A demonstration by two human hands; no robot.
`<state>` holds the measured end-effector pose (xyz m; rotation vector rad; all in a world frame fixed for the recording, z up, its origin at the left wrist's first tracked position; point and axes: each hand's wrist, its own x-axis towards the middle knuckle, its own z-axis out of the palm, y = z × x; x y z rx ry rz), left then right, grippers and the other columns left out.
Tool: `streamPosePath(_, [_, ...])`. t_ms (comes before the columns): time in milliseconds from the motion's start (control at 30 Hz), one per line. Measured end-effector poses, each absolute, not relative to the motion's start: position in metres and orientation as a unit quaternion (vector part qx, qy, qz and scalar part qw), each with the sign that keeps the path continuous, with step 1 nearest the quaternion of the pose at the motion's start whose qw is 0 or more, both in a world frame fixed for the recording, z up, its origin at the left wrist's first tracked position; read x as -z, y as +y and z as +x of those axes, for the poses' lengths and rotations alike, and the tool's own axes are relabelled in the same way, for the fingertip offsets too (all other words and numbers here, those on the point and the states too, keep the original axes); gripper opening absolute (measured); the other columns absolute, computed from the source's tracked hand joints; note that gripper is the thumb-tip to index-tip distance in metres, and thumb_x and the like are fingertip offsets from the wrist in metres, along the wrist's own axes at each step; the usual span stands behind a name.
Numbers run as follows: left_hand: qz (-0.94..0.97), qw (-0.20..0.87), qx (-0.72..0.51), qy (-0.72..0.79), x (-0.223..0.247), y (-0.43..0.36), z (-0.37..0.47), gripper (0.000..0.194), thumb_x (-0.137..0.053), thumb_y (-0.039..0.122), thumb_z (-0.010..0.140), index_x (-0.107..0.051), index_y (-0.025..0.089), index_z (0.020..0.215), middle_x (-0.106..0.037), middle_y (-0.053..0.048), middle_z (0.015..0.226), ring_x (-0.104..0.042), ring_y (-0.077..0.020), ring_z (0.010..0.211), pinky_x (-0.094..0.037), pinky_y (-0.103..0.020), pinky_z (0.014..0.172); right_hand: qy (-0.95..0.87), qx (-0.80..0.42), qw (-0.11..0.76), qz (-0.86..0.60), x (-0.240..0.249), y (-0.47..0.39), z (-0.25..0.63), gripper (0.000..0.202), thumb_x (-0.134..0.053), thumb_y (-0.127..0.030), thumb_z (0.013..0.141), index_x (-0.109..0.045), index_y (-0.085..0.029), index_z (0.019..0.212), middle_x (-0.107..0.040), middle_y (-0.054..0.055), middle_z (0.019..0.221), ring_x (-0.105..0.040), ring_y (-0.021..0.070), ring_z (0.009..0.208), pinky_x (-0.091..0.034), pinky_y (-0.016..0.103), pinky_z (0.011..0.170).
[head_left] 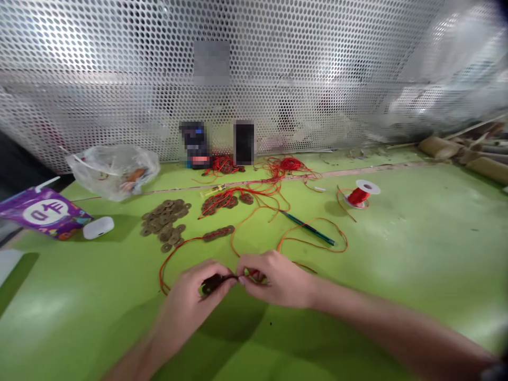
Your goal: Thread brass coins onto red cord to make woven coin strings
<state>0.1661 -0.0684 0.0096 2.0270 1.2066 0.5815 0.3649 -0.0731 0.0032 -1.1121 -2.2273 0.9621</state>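
My left hand (184, 299) is closed around a short row of dark, coin-like discs (213, 284), partly hidden by its fingers. Its tip meets the fingers of my right hand (280, 279), which pinch at the end of the row where red cord shows. Exactly how the cord runs there is hidden. Beyond my hands lies a finished-looking strip of overlapping coins (218, 233) threaded with red cord, its tail looping left. Loose holed coins (164, 218) are heaped to the left. More corded coins (220, 202) lie bunched further back. A loose orange-red cord (344, 238) curls on the right.
A green pen-like tool (309, 228) and a spool of red cord (358, 196) lie right. Left are a purple pouch (42, 211), a white case (98, 227) and a clear plastic bag (113, 172). Two phone-like devices lean at the back before a perforated metal panel (278, 69).
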Motion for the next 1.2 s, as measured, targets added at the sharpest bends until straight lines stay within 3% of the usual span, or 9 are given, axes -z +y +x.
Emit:
streamPosePath(100, [0.788, 0.337, -0.221, 0.466, -0.005, -0.068, 0.163, 0.016, -0.056, 0.032, 0.086, -0.065, 0.024, 0.074, -0.067, 0.003, 0.071, -0.060, -0.0148, 0.064, -0.047, -0.021, 0.060, -0.788, -0.399, 0.255, -0.393, -0.001, -0.069, 0.365, 0.007, -0.056, -0.014, 0.078, -0.061, -0.019, 0.081, -0.047, -0.006, 0.060, -0.039, 0.0063, 0.051, -0.030, 0.017, 0.051])
streamPosePath(167, [0.785, 0.326, -0.224, 0.476, -0.001, -0.068, 0.159, 0.010, -0.059, 0.034, 0.085, -0.065, 0.027, 0.084, -0.070, 0.003, 0.080, -0.065, -0.0161, 0.071, -0.051, -0.021, 0.064, -0.768, -0.418, 0.277, -0.398, 0.002, -0.066, 0.365, 0.008, -0.057, -0.013, 0.075, -0.061, -0.019, 0.079, -0.045, -0.007, 0.059, -0.038, 0.0060, 0.051, -0.029, 0.017, 0.050])
streamPosePath(300, [0.787, 0.260, -0.253, 0.499, -0.002, -0.068, 0.154, 0.033, -0.063, 0.041, 0.083, -0.056, 0.033, 0.114, -0.073, 0.003, 0.092, -0.070, -0.0169, 0.074, -0.056, -0.020, 0.065, -0.723, -0.456, 0.315, -0.412, 0.004, -0.060, 0.365, 0.007, -0.056, -0.012, 0.074, -0.059, -0.018, 0.077, -0.040, -0.007, 0.056, -0.034, 0.0060, 0.049, -0.027, 0.017, 0.048])
streamPosePath(500, [0.825, 0.141, -0.297, 0.459, -0.012, -0.069, 0.157, 0.021, -0.054, 0.038, 0.090, -0.059, 0.032, 0.109, -0.072, 0.003, 0.093, -0.070, -0.0155, 0.072, -0.057, -0.023, 0.071, -0.663, -0.533, 0.322, -0.415, 0.006, -0.056, 0.367, 0.002, -0.054, -0.018, 0.080, -0.056, -0.018, 0.079, -0.038, -0.007, 0.058, -0.032, 0.0072, 0.052, -0.026, 0.019, 0.048])
streamPosePath(733, [0.863, 0.119, -0.291, 0.396, -0.003, -0.069, 0.150, 0.024, -0.058, 0.027, 0.091, -0.060, 0.030, 0.114, -0.073, 0.003, 0.100, -0.071, -0.0146, 0.085, -0.056, -0.024, 0.082, -0.640, -0.568, 0.306, -0.416, 0.006, -0.058, 0.376, 0.008, -0.054, -0.022, 0.083, -0.052, -0.017, 0.076, -0.034, -0.006, 0.058, -0.030, 0.0078, 0.052, -0.024, 0.021, 0.047])
streamPosePath(1200, [0.872, 0.107, -0.280, 0.387, -0.002, -0.070, 0.152, 0.020, -0.058, 0.029, 0.091, -0.062, 0.029, 0.111, -0.074, 0.002, 0.099, -0.071, -0.0147, 0.083, -0.056, -0.024, 0.081, -0.654, -0.582, 0.285, -0.390, -0.003, -0.058, 0.385, 0.005, -0.054, -0.019, 0.080, -0.053, -0.017, 0.076, -0.036, -0.006, 0.057, -0.031, 0.0078, 0.051, -0.022, 0.021, 0.047])
